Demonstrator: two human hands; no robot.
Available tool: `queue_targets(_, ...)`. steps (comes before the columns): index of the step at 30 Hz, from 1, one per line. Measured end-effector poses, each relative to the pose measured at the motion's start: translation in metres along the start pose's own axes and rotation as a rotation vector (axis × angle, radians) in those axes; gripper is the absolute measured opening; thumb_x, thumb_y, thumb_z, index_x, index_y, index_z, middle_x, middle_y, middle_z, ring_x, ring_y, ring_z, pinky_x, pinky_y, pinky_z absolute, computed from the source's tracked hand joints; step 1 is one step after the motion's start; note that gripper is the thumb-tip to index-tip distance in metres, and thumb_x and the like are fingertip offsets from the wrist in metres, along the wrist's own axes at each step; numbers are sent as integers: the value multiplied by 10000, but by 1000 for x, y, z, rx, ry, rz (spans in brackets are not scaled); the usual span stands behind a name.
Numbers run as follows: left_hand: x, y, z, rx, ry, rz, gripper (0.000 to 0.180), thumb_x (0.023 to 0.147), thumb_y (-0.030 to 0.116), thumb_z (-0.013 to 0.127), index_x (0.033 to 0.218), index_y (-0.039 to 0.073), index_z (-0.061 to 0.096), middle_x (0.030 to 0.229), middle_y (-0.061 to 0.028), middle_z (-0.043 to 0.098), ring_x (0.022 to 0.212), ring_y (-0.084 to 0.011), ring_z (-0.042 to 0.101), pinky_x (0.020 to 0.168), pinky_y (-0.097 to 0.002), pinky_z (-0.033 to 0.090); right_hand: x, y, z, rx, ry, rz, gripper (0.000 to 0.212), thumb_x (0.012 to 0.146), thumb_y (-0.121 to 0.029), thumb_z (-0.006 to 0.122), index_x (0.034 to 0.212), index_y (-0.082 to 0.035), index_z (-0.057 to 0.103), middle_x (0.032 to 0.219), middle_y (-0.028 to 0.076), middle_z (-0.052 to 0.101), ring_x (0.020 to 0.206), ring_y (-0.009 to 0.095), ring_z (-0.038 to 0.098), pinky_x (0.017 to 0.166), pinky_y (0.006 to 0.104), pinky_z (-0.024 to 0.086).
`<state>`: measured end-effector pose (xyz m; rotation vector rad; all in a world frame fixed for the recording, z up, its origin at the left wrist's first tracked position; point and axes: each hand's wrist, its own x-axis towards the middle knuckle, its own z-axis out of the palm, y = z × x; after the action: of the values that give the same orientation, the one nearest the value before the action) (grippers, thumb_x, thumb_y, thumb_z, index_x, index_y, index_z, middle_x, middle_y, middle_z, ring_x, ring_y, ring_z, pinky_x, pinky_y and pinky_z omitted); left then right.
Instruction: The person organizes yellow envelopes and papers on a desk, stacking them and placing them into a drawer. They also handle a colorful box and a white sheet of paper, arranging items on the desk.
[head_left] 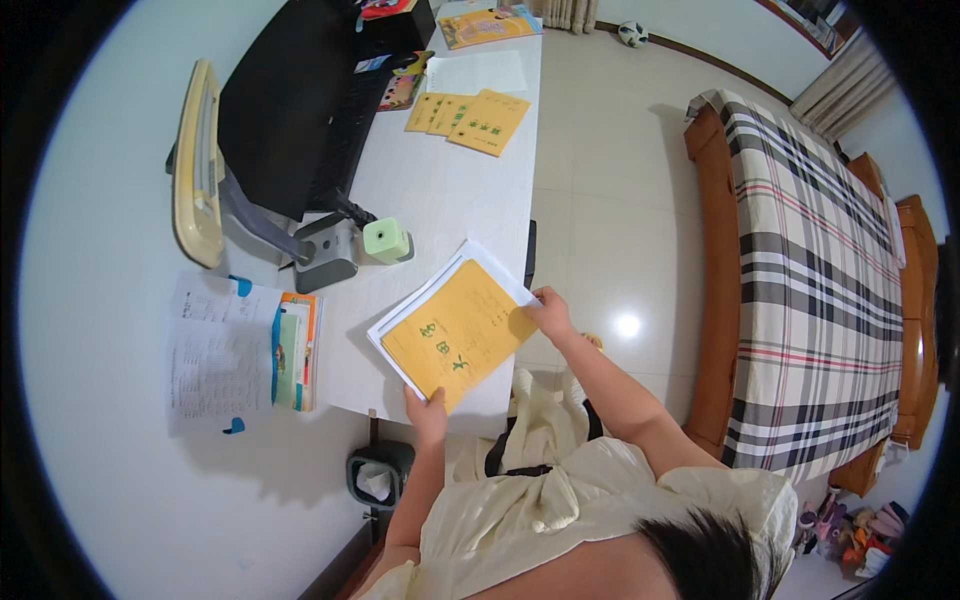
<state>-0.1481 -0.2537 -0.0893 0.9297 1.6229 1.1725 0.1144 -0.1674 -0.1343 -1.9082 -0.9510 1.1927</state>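
A stack of yellow exercise books (460, 325) with green marks on the cover lies over white paper sheets (421, 291), tilted across the near part of the desk. My left hand (427, 415) is closed on the near left corner of the stack, its thumb on the cover. On the right edge, my right hand (549, 314) grips the same stack, with the thumb on top and the other fingers partly hidden. How many books are in the stack I cannot tell.
On the white desk (400, 165) lie several smaller yellow booklets (490, 122), a keyboard (345, 140) and a light green box-shaped object (386, 241). A desk lamp (200, 165) and upright books (297, 350) stand left. A bin (380, 475) sits below; a bed (810, 280) is right.
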Motion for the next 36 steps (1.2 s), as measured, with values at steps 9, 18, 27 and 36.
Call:
queue_targets(9,-36,47,54,96,-201,22,258,741,-34,606,977,6,509,875,-42,591,787,-107,546,721,-245,437,2,1,-125,549,-749,307,530,721,-93,686,1199,21,488,1093,103,591,971,205,581,829,342,469)
queue_targets(18,18,102,157,-557,30,-250,262,805,4,579,1059,31,523,1012,-92,600,886,-166,596,752,-278,487,51,-16,-192,748,-735,381,480,705,-30,690,1153,5,522,1086,115,599,966,221,595,836,338,485)
queue_targets(27,56,108,255,-801,42,-181,445,882,32,479,1301,33,329,1269,-100,457,1114,-235,507,885,-369,464,82,-77,-150,833,-670,320,366,743,-16,667,1091,24,562,1044,105,613,909,205,607,805,335,487)
queue_targets(36,175,102,220,-576,120,-157,351,845,-10,518,1190,-31,457,1149,-116,546,1026,-213,555,829,-321,472,187,-83,-123,205,-635,93,222,787,-128,644,958,10,615,823,76,648,689,193,598,644,324,489)
